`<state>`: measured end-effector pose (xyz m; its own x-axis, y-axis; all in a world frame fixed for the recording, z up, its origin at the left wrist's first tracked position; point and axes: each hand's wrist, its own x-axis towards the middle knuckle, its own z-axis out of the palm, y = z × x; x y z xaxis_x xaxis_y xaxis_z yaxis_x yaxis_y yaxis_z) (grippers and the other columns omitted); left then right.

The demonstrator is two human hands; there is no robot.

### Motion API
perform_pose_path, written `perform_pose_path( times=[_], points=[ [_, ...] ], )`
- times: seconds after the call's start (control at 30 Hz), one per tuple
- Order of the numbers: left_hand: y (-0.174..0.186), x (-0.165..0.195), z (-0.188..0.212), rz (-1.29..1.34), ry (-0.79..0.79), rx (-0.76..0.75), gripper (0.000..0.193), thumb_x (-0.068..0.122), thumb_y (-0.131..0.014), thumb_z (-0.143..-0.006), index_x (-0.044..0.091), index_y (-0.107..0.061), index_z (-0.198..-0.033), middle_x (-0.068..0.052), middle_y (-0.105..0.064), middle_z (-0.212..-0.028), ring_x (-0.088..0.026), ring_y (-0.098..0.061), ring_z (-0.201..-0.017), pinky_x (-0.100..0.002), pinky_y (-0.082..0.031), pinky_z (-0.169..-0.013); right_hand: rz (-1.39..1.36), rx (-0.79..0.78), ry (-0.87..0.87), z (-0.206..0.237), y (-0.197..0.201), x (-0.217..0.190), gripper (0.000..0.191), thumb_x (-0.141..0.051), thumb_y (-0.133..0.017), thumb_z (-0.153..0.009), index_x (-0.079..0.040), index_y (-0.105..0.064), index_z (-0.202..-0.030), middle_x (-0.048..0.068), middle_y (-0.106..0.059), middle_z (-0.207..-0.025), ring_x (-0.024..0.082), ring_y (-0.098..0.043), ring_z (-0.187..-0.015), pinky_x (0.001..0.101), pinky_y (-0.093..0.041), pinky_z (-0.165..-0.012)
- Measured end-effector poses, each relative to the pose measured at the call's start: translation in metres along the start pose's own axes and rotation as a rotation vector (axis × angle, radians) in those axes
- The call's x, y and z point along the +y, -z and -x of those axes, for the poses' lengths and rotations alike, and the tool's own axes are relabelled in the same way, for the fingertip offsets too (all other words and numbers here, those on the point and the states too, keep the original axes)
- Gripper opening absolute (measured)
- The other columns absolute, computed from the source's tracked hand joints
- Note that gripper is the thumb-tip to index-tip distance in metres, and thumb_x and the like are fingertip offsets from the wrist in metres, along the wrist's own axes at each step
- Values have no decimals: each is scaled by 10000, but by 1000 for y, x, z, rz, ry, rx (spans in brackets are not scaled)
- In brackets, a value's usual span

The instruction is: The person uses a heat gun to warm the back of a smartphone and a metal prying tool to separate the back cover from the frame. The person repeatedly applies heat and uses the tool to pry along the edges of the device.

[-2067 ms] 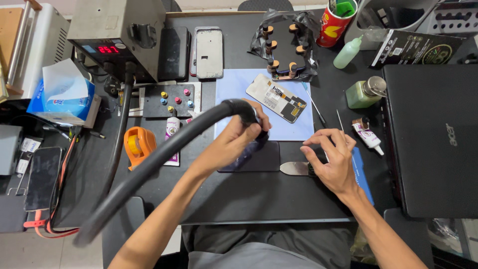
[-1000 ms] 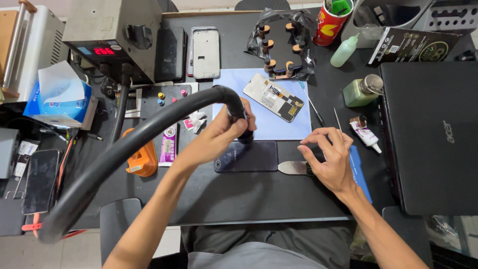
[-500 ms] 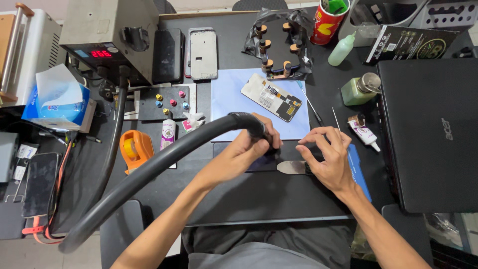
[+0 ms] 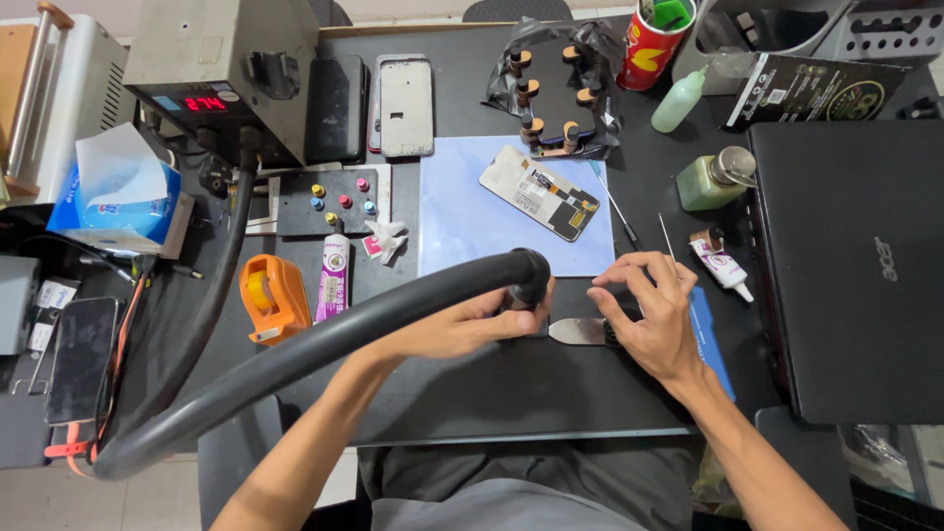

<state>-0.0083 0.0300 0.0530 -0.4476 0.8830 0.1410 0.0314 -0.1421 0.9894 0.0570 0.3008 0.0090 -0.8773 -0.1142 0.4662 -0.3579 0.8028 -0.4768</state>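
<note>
Thick black hot-air hose [image 4: 324,339] curls from the grey station to the left hand [image 4: 472,324], which is wrapped tight round its nozzle end, aimed down at the dark mat. The right hand [image 4: 644,315] pinches a flat metal pry blade [image 4: 580,330] just beside it. Heating looks underway; prying seems not yet done.

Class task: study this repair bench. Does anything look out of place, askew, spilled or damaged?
Nothing looks spilled. The opened phone lies askew on the pale blue mat, its insides exposed, and a crumpled wrapper sits loose beside the mat.
</note>
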Motion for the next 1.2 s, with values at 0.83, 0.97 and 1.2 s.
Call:
perform_pose_path(
  times=[0.83,0.97,1.2],
  points=[
    [34,16,33,-59,105,-207,296,316,-593,-1052,61,-516,-1182,-25,-522,-1048,-146,-507,-1036,-340,-442,-973,12,-3,-12,1,-2,2,170,-249,-787,-882,-109,-733,-962,13,-645,-1051,200,-592,-1044,384,-329,-997],
    [16,9,23,1,42,-180,277,286,-595,-1055,64,-511,-1197,-32,-533,-1069,-150,-517,-1060,-348,-444,-997,5,-13,-17,1,-1,2,169,-256,-781,-891,-113,-733,-966,7,-647,-1046,195,-599,-1052,387,-328,-1001],
    [-2,-2,0,121,-48,-80,253,235,-599,-1059,69,-501,-1223,-44,-552,-1107,-156,-535,-1101,-361,-447,-1040,9,-8,-10,1,0,2,177,-259,-782,-891,-110,-729,-970,13,-640,-1041,200,-600,-1044,387,-328,-996]
  ],
)
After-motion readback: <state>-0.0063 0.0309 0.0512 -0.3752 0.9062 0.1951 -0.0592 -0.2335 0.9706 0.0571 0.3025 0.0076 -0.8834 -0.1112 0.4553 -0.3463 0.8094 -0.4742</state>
